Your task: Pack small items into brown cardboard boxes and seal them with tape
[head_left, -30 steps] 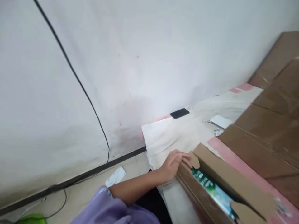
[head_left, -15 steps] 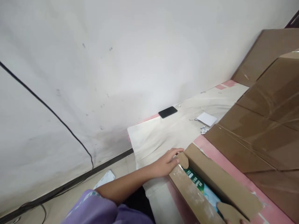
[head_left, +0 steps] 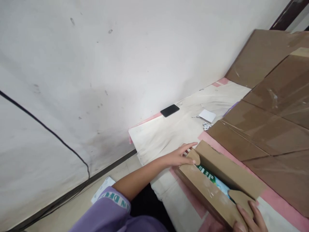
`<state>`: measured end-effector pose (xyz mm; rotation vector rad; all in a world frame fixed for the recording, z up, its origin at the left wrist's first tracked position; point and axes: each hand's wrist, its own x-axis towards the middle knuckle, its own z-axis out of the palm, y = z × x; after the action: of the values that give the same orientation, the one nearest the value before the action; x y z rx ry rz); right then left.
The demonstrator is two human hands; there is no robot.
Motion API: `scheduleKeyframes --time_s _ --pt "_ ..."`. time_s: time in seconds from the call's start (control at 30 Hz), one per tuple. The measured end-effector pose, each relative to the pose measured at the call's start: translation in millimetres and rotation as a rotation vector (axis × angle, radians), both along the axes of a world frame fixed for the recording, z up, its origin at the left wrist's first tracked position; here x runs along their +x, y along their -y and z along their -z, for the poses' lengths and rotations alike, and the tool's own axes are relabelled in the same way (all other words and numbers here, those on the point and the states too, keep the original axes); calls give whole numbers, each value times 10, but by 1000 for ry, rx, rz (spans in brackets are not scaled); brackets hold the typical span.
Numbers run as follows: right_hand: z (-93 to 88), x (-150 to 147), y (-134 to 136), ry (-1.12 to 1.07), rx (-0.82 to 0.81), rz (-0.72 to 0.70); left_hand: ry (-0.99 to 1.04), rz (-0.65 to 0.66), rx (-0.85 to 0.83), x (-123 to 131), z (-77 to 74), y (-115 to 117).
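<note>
An open cardboard box [head_left: 207, 190], long and narrow, rests on the covered table. Inside it lies a package [head_left: 212, 178] printed green, white and light blue, partly hidden by the end flaps. My left hand [head_left: 182, 156] grips the box's far left end, thumb on the folded-in end flap [head_left: 194, 157] and fingers round the outside. At the opposite end, my right hand [head_left: 251, 219] has its fingers on the other end flap [head_left: 241, 199] and the box edge. The lower part of that hand is cut off by the frame.
Large taped cardboard boxes [head_left: 272, 125] stand to the right. A black phone [head_left: 170, 110] and a white pad [head_left: 207, 116] lie on the white and pink table cover [head_left: 154, 135]. Behind is a white wall [head_left: 120, 64]; a black cable [head_left: 48, 129] hangs at left.
The view has shifted slightly. My left thumb has moved further over the left end flap, and more of my right hand now shows at the near end.
</note>
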<state>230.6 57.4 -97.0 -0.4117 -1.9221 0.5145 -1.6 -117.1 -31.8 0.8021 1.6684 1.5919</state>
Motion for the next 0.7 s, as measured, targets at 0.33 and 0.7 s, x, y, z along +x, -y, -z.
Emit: scheduleKeyframes --time_s 0.33,0.7 --pt "-127 11 291 -27 -188 101 39 61 150 -33 14 -41" --pt "-142 -84 230 -126 -131 54 70 27 58 -18 76 -54"
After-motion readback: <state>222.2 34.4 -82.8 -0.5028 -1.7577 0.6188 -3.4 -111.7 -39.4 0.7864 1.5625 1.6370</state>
